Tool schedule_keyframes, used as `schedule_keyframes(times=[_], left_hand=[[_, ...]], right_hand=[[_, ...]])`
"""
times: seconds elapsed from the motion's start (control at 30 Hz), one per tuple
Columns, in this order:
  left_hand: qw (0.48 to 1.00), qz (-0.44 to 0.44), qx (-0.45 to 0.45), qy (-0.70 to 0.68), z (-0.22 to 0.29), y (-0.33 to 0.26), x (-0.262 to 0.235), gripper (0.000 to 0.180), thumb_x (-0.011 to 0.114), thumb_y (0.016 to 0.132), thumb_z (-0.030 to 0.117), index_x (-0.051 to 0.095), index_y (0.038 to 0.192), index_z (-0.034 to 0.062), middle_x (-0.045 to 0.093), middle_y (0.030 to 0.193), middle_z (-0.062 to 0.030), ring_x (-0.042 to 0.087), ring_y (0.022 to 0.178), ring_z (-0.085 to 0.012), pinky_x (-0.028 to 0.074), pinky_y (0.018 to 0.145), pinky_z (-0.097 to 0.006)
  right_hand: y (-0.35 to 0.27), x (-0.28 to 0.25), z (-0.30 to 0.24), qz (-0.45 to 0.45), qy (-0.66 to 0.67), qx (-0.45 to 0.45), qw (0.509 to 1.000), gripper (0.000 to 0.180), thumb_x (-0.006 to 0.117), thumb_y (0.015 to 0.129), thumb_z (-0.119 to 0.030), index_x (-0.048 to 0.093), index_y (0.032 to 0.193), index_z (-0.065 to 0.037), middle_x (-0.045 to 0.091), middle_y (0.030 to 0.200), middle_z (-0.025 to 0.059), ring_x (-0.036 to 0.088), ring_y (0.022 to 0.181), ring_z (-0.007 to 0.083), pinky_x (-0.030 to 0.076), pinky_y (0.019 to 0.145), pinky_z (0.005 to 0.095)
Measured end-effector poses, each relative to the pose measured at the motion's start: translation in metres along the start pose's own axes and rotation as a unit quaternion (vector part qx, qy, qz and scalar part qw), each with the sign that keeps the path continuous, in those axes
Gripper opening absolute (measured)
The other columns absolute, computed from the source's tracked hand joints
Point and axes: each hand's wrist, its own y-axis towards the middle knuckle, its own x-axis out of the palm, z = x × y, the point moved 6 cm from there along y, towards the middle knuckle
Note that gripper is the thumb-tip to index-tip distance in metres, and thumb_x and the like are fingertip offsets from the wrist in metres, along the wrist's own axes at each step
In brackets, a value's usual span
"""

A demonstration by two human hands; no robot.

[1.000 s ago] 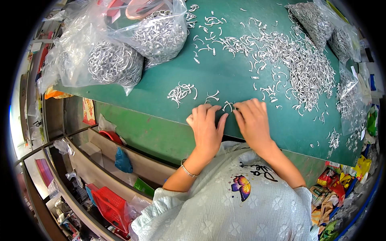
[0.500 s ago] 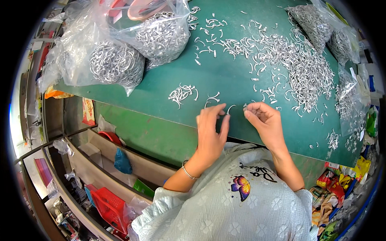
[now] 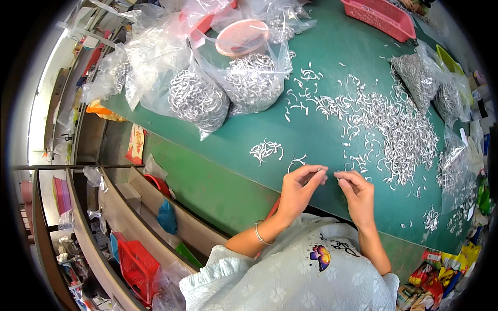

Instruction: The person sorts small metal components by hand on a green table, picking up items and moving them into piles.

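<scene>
My left hand (image 3: 300,191) is closed in a pinch above the front edge of the green table (image 3: 228,158). A bit of silvery metal shows at its fingertips, mostly hidden. To its right, my right hand (image 3: 359,198) also pinches, with a tiny silvery part (image 3: 337,179) just visible at the tips. The fingertips of the two hands are close but apart. Just beyond the left hand lie a few loose curved metal pieces (image 3: 296,161). A small cluster of curved metal pieces (image 3: 266,150) sits farther left, and a large spread heap of small metal pieces (image 3: 410,140) covers the right side.
Clear plastic bags full of metal pieces (image 3: 197,101) stand at the back left, beside a round pink basket (image 3: 243,39). More filled bags (image 3: 415,75) line the right edge. A pink tray (image 3: 381,19) is at the far side. Wooden shelving (image 3: 155,217) holds a red basket (image 3: 137,269) at lower left.
The view has shifted, bringing the far pink tray in. My left hand has gone from spread fingers beside a curved piece to a pinch, and both hands have come closer together.
</scene>
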Motion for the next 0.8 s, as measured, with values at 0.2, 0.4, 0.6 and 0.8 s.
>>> schedule_keyframes(times=[0.2, 0.4, 0.6, 0.8], left_hand=[[0.998, -0.057, -0.027, 0.022, 0.004, 0.002, -0.002, 0.019, 0.056, 0.096, 0.006, 0.066, 0.110, -0.0042, 0.066, 0.084, -0.0041, 0.060, 0.075, -0.0096, 0.048, 0.068, -0.024], [0.999, -0.040, 0.006, 0.014, 0.021, 0.003, -0.012, 0.020, 0.056, 0.096, 0.004, 0.064, 0.113, -0.0037, 0.068, 0.088, -0.0068, 0.061, 0.075, -0.0105, 0.049, 0.069, -0.024], [0.999, -0.036, 0.016, 0.021, 0.046, 0.004, -0.011, 0.016, 0.059, 0.095, 0.005, 0.065, 0.105, -0.0062, 0.070, 0.085, -0.0107, 0.064, 0.072, -0.0120, 0.050, 0.067, -0.023], [0.996, -0.084, -0.030, 0.023, 0.035, -0.007, 0.009, 0.015, 0.061, 0.094, 0.004, 0.064, 0.104, -0.0057, 0.070, 0.086, -0.0109, 0.065, 0.075, -0.0139, 0.052, 0.069, -0.025]], right_hand=[[-0.004, 0.002, 0.011, -0.007, 0.112, 0.087, 0.990, 0.030, 0.057, 0.093, -0.002, 0.059, 0.122, 0.004, 0.060, 0.090, 0.0025, 0.053, 0.078, 0.0081, 0.041, 0.066, 0.0222], [-0.009, 0.005, 0.025, -0.060, 0.197, 0.134, 0.969, 0.028, 0.057, 0.094, -0.005, 0.059, 0.121, 0.004, 0.060, 0.088, 0.0035, 0.054, 0.076, 0.0095, 0.043, 0.066, 0.0231], [-0.011, 0.002, 0.013, -0.087, 0.244, 0.119, 0.958, 0.017, 0.058, 0.095, -0.006, 0.063, 0.107, 0.005, 0.062, 0.091, 0.0043, 0.055, 0.078, 0.0089, 0.044, 0.069, 0.0224], [-0.011, -0.008, -0.017, -0.045, 0.165, 0.077, 0.982, 0.011, 0.062, 0.092, -0.003, 0.064, 0.102, 0.003, 0.064, 0.098, 0.0035, 0.059, 0.089, 0.0072, 0.047, 0.080, 0.0218]])
